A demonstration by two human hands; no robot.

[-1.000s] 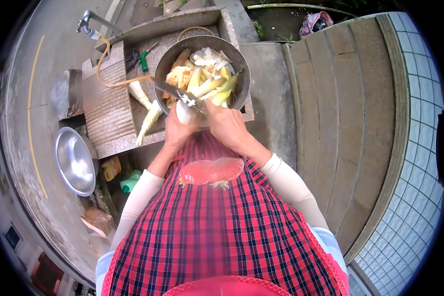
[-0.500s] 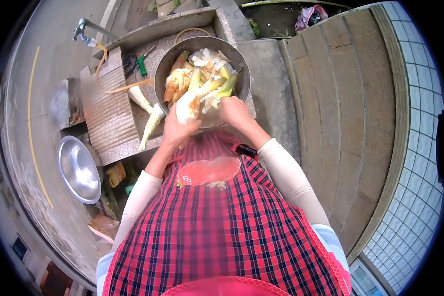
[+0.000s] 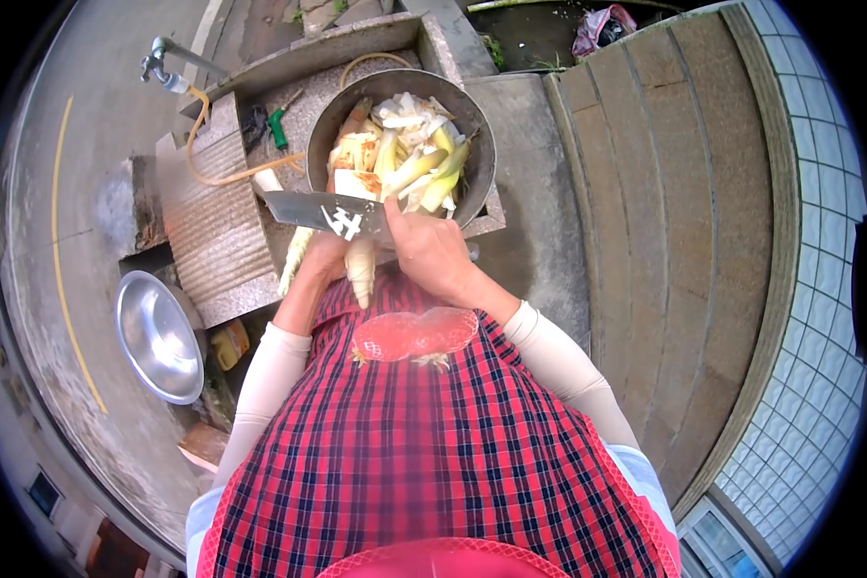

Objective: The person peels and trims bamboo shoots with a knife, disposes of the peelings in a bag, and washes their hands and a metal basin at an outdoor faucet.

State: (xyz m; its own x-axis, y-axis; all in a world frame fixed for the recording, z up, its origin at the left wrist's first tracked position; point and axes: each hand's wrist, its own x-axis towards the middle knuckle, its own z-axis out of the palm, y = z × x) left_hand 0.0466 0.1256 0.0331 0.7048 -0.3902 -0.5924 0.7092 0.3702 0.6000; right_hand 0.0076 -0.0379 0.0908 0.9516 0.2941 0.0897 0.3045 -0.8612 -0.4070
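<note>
One broad metal knife (image 3: 310, 212) is gripped by the right hand (image 3: 432, 249), one ringed, tapering vegetable (image 3: 360, 275) by the left hand (image 3: 326, 256), near one round bowl (image 3: 479, 144).

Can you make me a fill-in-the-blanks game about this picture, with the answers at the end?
1. The right hand holds a ____ (starts with k).
2. The pale, pointed vegetable is in the person's ____.
3. The tool lying left of the pot has a ____ handle (a colour).
4. The hose is joined to a metal ____ (three letters).

Missing words: knife; left hand; green; tap.
</note>
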